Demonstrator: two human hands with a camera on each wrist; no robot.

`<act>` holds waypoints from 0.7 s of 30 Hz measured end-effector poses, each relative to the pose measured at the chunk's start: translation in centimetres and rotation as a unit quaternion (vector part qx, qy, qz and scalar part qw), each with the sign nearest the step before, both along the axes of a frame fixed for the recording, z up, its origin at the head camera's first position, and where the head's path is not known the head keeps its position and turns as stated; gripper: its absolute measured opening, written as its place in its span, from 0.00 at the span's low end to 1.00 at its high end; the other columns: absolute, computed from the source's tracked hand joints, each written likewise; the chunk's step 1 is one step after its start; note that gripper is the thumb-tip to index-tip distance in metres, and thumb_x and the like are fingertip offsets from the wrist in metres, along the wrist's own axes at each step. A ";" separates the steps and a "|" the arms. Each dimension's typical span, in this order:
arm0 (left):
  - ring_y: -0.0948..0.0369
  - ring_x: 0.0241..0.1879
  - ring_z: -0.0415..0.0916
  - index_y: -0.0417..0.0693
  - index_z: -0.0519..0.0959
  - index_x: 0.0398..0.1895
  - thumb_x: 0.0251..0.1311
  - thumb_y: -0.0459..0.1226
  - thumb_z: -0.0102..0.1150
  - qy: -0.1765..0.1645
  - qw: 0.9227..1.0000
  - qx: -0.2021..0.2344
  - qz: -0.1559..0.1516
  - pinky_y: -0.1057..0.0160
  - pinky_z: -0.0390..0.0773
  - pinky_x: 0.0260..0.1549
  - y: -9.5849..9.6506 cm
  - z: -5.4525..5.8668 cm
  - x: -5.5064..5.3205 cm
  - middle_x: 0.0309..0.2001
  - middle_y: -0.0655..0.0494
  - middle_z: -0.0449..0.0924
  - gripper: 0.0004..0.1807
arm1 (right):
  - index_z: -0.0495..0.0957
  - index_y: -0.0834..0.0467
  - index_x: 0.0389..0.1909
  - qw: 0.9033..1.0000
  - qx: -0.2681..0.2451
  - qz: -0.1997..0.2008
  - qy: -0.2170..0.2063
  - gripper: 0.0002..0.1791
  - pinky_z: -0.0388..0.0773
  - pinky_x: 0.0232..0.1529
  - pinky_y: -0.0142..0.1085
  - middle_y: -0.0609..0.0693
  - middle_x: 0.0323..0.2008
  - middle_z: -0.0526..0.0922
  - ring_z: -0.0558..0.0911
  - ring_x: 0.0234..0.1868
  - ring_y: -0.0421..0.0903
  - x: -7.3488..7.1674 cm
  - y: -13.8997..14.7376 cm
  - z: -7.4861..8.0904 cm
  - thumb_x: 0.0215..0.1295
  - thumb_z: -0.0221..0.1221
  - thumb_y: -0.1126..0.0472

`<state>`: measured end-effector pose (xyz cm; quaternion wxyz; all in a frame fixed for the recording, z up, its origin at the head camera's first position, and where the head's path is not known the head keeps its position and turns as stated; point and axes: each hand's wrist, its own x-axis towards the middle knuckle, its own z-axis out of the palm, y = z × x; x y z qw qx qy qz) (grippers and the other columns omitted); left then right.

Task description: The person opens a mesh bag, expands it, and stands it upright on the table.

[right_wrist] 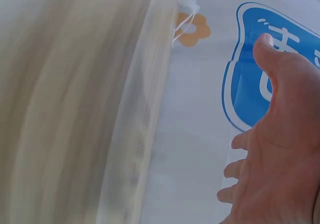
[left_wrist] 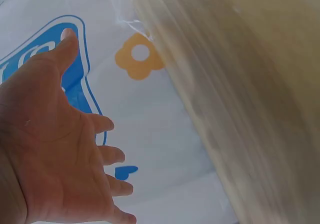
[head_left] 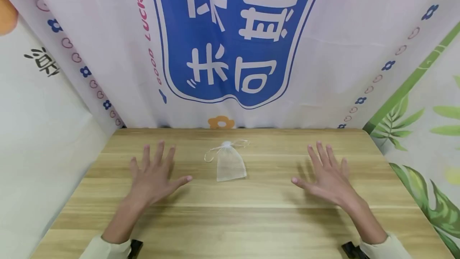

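Observation:
A small white sheer drawstring pouch (head_left: 231,164) lies on the wooden table (head_left: 230,227), its gathered neck toward the back and its thin cords spread to both sides. To the left of it my left hand (head_left: 152,177) is held over the table with fingers spread and the thumb pointing at the pouch. On the other side my right hand (head_left: 328,179) mirrors it, farther from the pouch. Neither hand holds anything. The wrist views show the open palms of the left hand (left_wrist: 60,144) and the right hand (right_wrist: 285,149). Pouch cords (right_wrist: 185,24) show at the top of the right wrist view.
A white cloth (head_left: 323,71) with a blue printed sign (head_left: 230,75) hangs along the table's back edge. Pale sheeting (head_left: 43,131) borders the left side, and a leaf-patterned covering (head_left: 431,163) borders the right. Dark straps (head_left: 134,248) sit at my cuffs.

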<state>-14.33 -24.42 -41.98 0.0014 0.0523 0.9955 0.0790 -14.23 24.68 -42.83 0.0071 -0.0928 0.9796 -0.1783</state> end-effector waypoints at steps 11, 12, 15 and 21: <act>0.25 0.83 0.40 0.42 0.49 0.87 0.70 0.68 0.58 -0.001 0.993 0.110 -0.045 0.15 0.41 0.73 2.4 0.0 -2.0 0.86 0.30 0.43 0.57 | 0.43 0.59 0.88 0.997 -0.069 0.045 -0.011 0.63 0.40 0.79 0.79 0.66 0.87 0.40 0.43 0.86 0.72 -2.1 -4.0 -0.9 0.69 0.61 0.27; 0.25 0.82 0.42 0.41 0.49 0.87 0.71 0.66 0.58 -0.006 0.991 0.122 -0.050 0.16 0.43 0.74 2.6 0.0 -2.2 0.85 0.29 0.44 0.56 | 0.43 0.59 0.88 0.995 -0.078 0.053 -0.013 0.63 0.41 0.79 0.78 0.66 0.87 0.40 0.43 0.86 0.71 -2.3 -4.5 -1.1 0.69 0.62 0.27; 0.28 0.83 0.47 0.37 0.49 0.86 0.73 0.62 0.60 -0.026 0.983 0.167 -0.065 0.23 0.49 0.78 3.2 -0.3 -3.0 0.85 0.28 0.46 0.55 | 0.42 0.60 0.88 0.992 -0.104 0.074 -0.023 0.63 0.45 0.80 0.75 0.65 0.87 0.40 0.44 0.87 0.71 -3.0 -5.9 -1.5 0.69 0.63 0.28; 0.33 0.80 0.60 0.34 0.53 0.85 0.73 0.54 0.65 -0.058 0.968 0.237 -0.067 0.34 0.62 0.79 4.7 -0.7 -4.6 0.82 0.31 0.57 0.51 | 0.43 0.62 0.87 0.982 -0.151 0.101 -0.045 0.63 0.49 0.83 0.70 0.63 0.88 0.40 0.45 0.87 0.68 -4.4 -8.4 -1.4 0.69 0.65 0.32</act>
